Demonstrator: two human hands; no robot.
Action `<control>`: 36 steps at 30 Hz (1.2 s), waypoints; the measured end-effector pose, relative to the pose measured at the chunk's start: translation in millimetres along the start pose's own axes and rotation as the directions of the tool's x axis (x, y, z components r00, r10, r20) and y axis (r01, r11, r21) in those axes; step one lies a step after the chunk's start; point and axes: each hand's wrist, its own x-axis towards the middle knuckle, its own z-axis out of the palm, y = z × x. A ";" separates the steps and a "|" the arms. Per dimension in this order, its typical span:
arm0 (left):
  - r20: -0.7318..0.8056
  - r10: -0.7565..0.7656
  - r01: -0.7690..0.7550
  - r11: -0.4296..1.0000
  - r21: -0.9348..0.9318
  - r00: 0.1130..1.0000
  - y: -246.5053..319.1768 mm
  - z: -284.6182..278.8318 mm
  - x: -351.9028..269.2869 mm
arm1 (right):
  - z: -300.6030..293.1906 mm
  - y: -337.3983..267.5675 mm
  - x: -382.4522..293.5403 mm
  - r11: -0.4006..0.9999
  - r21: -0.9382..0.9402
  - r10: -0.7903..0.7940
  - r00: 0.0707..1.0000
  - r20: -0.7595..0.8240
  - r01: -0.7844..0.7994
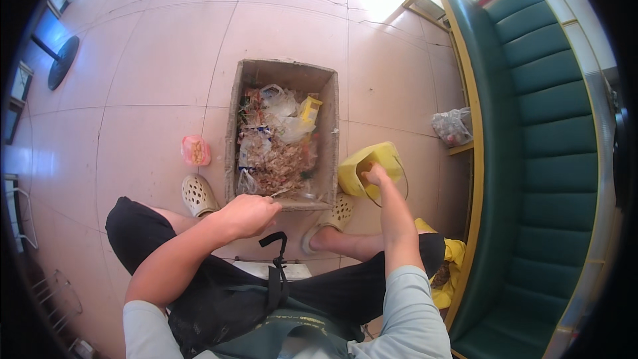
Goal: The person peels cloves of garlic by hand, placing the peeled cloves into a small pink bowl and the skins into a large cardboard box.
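My left hand [253,215] is closed above the near rim of a worn cardboard box [329,134], with a small thin pale object [281,192] sticking out from its fingers. What that object is cannot be made out. In the box lie papery brownish skins [281,164], clear plastic bags [296,129] and a yellow packet [310,109]. My right hand [374,174] reaches into a tilted yellow plastic bucket [391,152] to the right of the box. The bucket's wall and shadow partly hide its fingers, and any contents are not visible.
A pink translucent container [196,150] with pale tan pieces stands left of the box. My clogs [198,194] flank the box. Along the right runs a green padded bench [553,159], with a filled plastic bag [452,126] beside its base. A yellow bag [451,259] lies by my knee.
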 end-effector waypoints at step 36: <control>-0.030 -0.113 0.115 0.991 0.066 0.993 -3.2 10.6 4.3 | 83.7 3.0 85.3 0.818 -0.149 -0.547 0.832 0.093 0.555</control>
